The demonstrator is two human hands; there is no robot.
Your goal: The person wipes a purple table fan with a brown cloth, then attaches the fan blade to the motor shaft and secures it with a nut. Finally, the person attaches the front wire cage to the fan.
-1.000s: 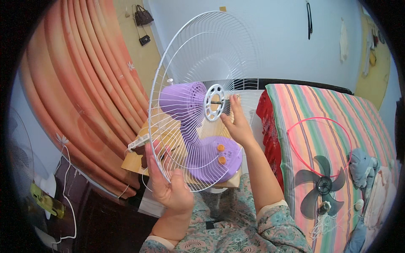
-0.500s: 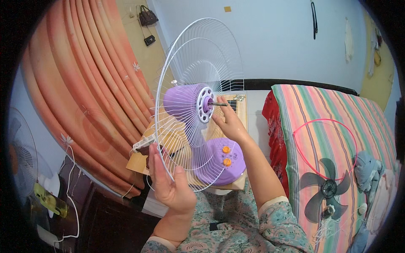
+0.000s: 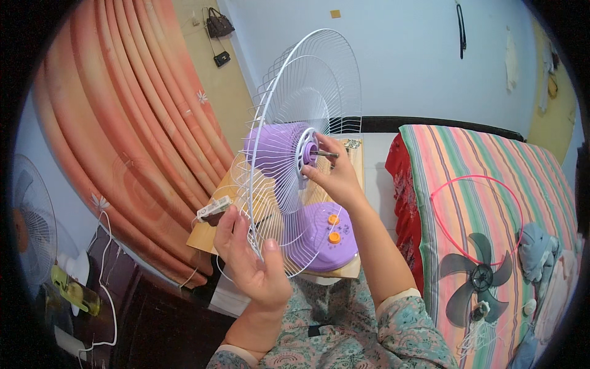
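A white wire fan guard (image 3: 260,126) stands upright against the purple motor housing (image 3: 270,147) of a fan. At the lower near rim, my left hand (image 3: 258,265) has its fingers and thumb around the wires. My right hand (image 3: 337,177) grips the guard's white centre ring, thumb at its lower edge and fingers at its upper side. Out of the purple hub a metal shaft (image 3: 327,154) sticks toward my right hand. The purple base (image 3: 316,252) carries two orange knobs. A dark fan blade (image 3: 481,277) lies on the striped bed at the right.
The fan rests on a small wooden table (image 3: 208,236), where a white power strip (image 3: 216,207) lies. A pink ring (image 3: 476,176) and crumpled clothes (image 3: 538,249) lie on the bed (image 3: 412,184). Orange curtains (image 3: 141,123) hang at left, beyond another fan (image 3: 31,221).
The guard has turned more edge-on, its near rim shifting right. My right hand has closed from beside the shaft onto the centre ring. My left hand stays at the lower rim.
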